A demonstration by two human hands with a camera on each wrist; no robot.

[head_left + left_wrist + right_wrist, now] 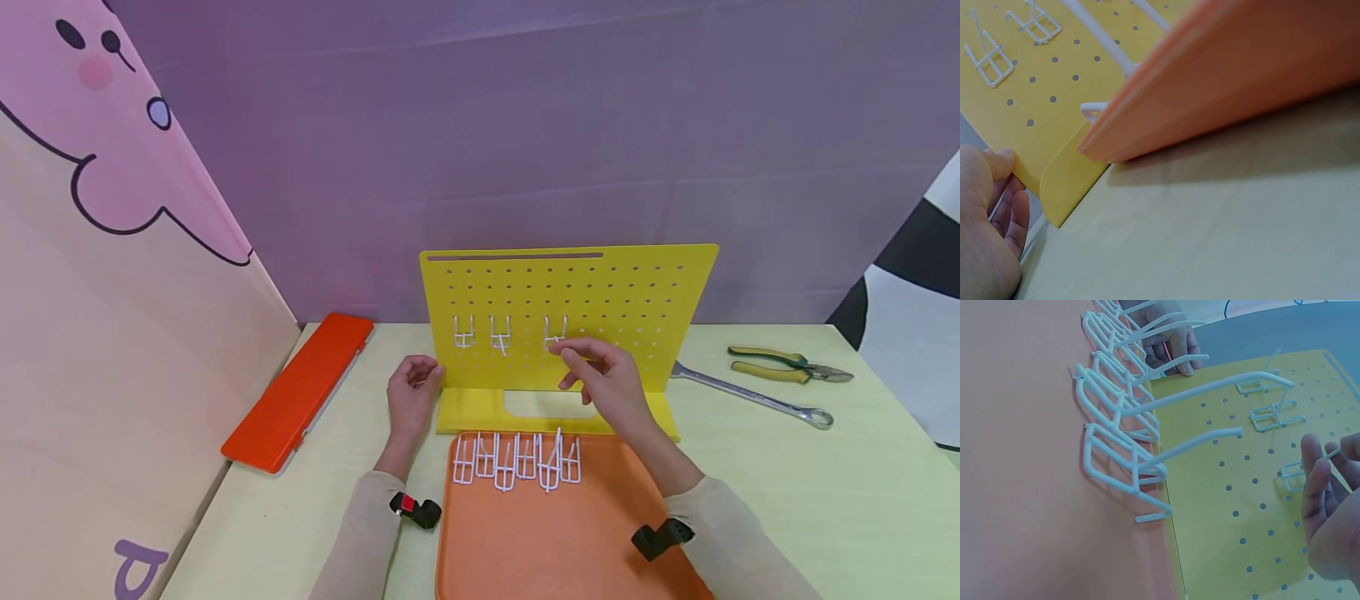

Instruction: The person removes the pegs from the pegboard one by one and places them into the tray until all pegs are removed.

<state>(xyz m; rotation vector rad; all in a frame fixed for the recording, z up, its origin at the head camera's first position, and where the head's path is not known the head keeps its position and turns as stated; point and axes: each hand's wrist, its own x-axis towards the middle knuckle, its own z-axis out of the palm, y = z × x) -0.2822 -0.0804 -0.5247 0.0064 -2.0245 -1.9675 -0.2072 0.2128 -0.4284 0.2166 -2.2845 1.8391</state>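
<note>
A yellow pegboard (570, 300) stands upright on the table, with white wire hooks on its left half and middle. My left hand (411, 396) grips the board's lower left edge; in the left wrist view the thumb lies on the front face. At the third white hook (556, 330), my right hand (611, 385) pinches the projecting prong between thumb and fingers, as the right wrist view shows. Left of it hang a first hook (464, 335) and a second hook (500, 337). Fingers partly cover the third hook.
Before the board lies an orange tray (525, 542) with several white hooks (504, 467) lined along its far edge. A red case (300, 396) is at the left. To the right are a combination wrench (742, 392) and yellow-handled pliers (787, 367).
</note>
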